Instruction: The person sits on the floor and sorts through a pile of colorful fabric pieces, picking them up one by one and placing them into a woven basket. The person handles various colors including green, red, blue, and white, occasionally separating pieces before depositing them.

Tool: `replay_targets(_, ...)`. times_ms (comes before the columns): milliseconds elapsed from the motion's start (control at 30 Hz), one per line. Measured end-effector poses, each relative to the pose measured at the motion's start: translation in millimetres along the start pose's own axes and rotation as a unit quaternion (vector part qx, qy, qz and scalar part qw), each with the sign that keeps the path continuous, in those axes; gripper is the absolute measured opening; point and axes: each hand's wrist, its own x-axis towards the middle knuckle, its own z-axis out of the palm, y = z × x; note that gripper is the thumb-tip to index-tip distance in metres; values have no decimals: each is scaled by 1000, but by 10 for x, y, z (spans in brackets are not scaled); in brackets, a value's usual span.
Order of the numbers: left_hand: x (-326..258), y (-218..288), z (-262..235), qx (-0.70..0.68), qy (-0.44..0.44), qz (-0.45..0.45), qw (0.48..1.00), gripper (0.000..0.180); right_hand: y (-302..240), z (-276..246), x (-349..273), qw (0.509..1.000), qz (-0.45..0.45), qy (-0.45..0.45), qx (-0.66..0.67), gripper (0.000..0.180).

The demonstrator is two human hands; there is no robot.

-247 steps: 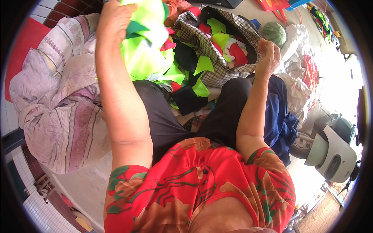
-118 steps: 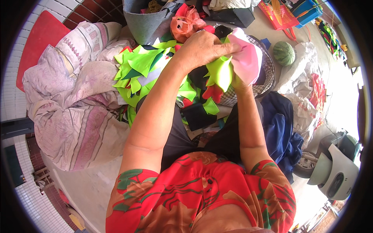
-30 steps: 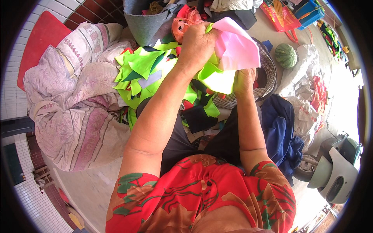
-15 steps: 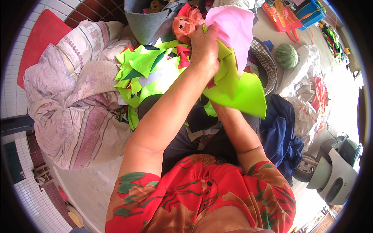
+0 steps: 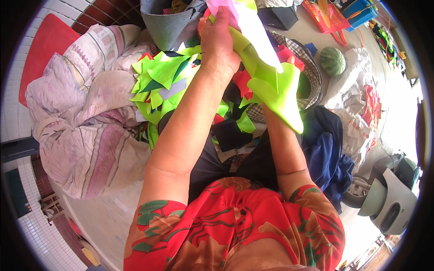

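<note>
My left hand [image 5: 220, 45] is closed on a pale pink cloth piece [image 5: 228, 12] and lime-green cloth pieces [image 5: 275, 86], its thumb pressed on top. The lime cloth hangs away to the right and drapes over my right hand, of which only a fingertip [image 5: 291, 59] shows past the cloth edge; its grip is hidden. Left of my left forearm lies a heap of lime, dark green and grey cloth scraps [image 5: 169, 74]. Red, black and lime scraps [image 5: 233, 133] lie between my forearms.
A checked fabric-lined basket [image 5: 312, 67] holds red cloth at right. Beyond it are a watermelon [image 5: 332, 61] and white plastic bags [image 5: 350, 95]. A grey felt bin [image 5: 169, 29] stands at the back. A patterned bedcover [image 5: 90, 117] is bunched at left; dark blue cloth [image 5: 325, 149] lies right.
My left hand has moved left and slightly away with the pink and lime cloth. The lime piece has swung left, uncovering the checked basket and red cloth in it.
</note>
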Motion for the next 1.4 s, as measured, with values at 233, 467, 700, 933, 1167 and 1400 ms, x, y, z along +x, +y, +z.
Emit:
replay_targets(233,152,103,-178,-23,-107,7,994,27,-36,-56,1,829,189,-21,526,37)
replay_targets(467,14,150,12,133,33,56,989,24,19,-192,-74,991,-72,90,73,29)
replay_targets(700,-3,-13,-44,384,-66,163,906,28,125,-222,37,980,-77,131,125,41)
replay_targets(933,35,-29,-81,473,-94,201,853,27,207,-264,124,938,24,99,330,36)
replay_targets(1167,108,259,-105,428,-11,223,876,30,127,-352,168,906,81,110,400,31)
replay_targets(1400,59,212,-109,563,-87,183,801,30,164,-291,154,843,73,23,533,23)
